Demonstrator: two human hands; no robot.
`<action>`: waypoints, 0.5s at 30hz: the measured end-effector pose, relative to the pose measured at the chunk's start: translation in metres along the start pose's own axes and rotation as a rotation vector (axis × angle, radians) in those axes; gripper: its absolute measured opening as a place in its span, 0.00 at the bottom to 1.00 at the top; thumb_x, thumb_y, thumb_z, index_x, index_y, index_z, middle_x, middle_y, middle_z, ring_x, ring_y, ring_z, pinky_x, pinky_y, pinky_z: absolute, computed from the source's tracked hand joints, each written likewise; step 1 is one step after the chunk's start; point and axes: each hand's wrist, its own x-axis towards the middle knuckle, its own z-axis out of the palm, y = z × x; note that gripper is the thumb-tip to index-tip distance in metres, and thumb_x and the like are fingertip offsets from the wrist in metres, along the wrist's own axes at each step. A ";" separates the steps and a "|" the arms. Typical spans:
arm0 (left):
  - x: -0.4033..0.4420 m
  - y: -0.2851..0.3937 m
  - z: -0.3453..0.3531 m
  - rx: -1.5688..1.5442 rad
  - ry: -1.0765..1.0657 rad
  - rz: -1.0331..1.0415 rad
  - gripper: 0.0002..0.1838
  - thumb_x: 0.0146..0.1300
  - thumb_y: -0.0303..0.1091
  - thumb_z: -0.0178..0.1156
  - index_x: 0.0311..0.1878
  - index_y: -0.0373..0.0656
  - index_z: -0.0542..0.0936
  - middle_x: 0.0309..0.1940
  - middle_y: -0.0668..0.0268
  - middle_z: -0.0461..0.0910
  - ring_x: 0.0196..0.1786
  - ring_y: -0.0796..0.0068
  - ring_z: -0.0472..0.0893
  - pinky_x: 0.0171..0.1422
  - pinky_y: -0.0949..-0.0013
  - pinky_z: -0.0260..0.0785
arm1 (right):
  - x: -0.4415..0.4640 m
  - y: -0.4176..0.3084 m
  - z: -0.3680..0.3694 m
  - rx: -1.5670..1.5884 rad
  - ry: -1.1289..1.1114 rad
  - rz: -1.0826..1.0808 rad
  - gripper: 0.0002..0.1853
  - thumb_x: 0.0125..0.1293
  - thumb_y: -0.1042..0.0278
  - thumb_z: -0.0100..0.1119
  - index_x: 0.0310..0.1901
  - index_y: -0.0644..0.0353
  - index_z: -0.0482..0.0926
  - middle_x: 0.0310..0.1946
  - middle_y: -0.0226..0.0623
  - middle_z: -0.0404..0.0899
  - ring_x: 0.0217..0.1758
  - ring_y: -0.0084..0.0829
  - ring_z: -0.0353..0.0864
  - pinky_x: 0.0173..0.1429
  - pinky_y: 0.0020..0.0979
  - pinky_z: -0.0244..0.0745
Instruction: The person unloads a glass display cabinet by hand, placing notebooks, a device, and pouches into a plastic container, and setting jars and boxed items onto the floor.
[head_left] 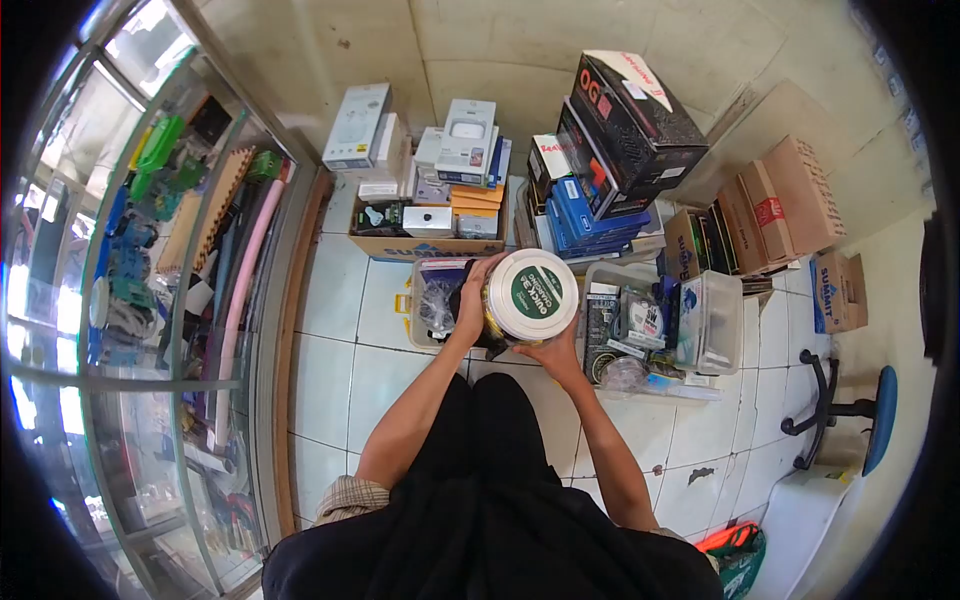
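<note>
Here, round-lidded jar point(527, 298), clasped by left grip point(472, 300), right grip point(557, 353)

Glass cabinet point(265, 330) at left, bins point(640, 391) either side of the jar point(528, 297), boxes point(645, 135) beyond, chair point(880, 420) at right

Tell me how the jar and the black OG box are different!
The jar has a round, whitish top; the OG box has straight edges and corners. The left hand and right hand hold the jar; neither touches the OG box. Both have printed letters.
</note>
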 end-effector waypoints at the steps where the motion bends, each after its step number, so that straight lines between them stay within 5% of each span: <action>1: 0.007 -0.010 -0.001 -0.015 -0.038 0.025 0.23 0.66 0.36 0.32 0.53 0.35 0.71 0.52 0.60 0.70 0.58 0.70 0.67 0.64 0.71 0.53 | 0.002 0.004 0.001 -0.002 0.006 0.019 0.63 0.33 0.64 0.79 0.62 0.66 0.38 0.59 0.48 0.55 0.63 0.38 0.58 0.68 0.34 0.52; 15: 0.027 -0.063 -0.020 -0.177 -0.074 -0.017 0.25 0.65 0.42 0.32 0.54 0.36 0.71 0.51 0.60 0.70 0.58 0.70 0.67 0.65 0.70 0.52 | 0.014 0.036 0.020 -0.107 0.077 0.064 0.65 0.31 0.64 0.79 0.63 0.66 0.36 0.60 0.51 0.54 0.63 0.41 0.59 0.67 0.36 0.55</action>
